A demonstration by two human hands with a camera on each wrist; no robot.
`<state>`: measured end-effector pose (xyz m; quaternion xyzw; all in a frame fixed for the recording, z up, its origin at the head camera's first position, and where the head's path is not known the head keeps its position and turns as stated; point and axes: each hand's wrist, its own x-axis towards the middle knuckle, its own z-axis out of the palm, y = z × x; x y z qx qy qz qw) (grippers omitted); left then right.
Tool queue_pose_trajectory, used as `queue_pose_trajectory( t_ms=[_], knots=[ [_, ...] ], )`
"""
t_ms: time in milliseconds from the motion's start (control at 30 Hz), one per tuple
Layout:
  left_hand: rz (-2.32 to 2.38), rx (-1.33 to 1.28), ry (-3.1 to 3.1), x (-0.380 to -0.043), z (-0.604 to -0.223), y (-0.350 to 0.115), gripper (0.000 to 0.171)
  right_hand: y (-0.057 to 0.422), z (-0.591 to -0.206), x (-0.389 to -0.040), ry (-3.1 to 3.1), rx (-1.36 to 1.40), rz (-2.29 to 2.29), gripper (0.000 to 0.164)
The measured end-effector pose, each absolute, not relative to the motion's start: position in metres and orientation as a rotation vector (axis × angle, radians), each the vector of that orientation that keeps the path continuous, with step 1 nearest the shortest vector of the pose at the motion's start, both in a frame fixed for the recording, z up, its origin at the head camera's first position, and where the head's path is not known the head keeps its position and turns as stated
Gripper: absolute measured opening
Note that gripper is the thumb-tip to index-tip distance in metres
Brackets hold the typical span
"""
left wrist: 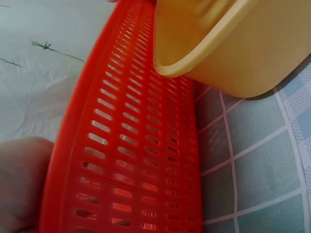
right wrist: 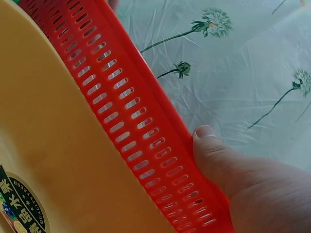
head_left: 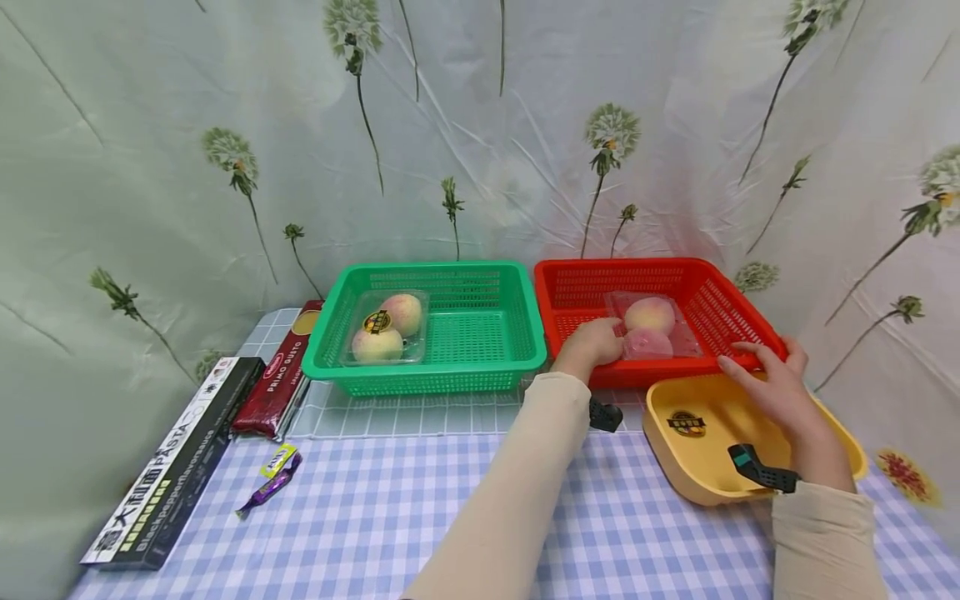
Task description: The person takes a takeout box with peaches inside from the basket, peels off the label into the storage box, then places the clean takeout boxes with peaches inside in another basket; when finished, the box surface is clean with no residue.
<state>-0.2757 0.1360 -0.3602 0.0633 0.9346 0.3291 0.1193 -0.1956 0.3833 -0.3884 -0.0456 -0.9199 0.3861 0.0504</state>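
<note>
My left hand (head_left: 591,345) reaches over the front rim of the red basket (head_left: 720,289). Its curled fingers grip the left edge of a clear plastic pack of peaches (head_left: 651,317) inside, though the fingertips are partly hidden. In the left wrist view only part of that hand (left wrist: 22,182) shows, beyond the basket's slotted wall. With fingers spread, my right hand (head_left: 780,392) rests at the basket's front right corner. Its thumb (right wrist: 214,150) touches the red rim in the right wrist view. Below that hand stands a yellow bin (head_left: 723,446) with a round black-and-gold label (head_left: 687,424) inside.
A green basket (head_left: 472,383) holding another pack of peaches (head_left: 388,327) stands left of the red one. Farther left lie a red coffee bag (head_left: 277,379), a black-and-white pasta box (head_left: 168,467) and two small sweets (head_left: 272,492). A flowered curtain (head_left: 487,142) hangs behind.
</note>
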Motion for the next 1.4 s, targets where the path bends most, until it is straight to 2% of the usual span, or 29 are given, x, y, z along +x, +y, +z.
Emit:
queue_pose_trajectory(
  t_ms=[333, 567, 833, 1167, 1400],
  knots=[
    [1.061, 0.423, 2.834, -0.285, -0.364, 0.134, 0.037, 0.382, -0.388, -0.195, -2.829, -0.161, 1.162, 0.070],
    [1.520, 0.541, 2.885, -0.283, -0.364, 0.127, 0.024, 0.383, -0.383, -0.197, -2.873, -0.168, 1.100, 0.075],
    [1.859, 0.677, 2.925, -0.264, -0.370, 0.110, 0.022, 0.381, -0.385, -0.199, -2.844, -0.056, 1.050, 0.066],
    [2.119, 0.944, 2.691, -0.231, -0.380, 0.051, 0.027, 0.381, -0.385, -0.199, -2.856, -0.108, 1.079, 0.067],
    [2.174, 1.086, 2.732, -0.223, -0.377, -0.002, 0.029, 0.381, -0.387, -0.198, -2.852, -0.107, 1.086, 0.067]
  ],
)
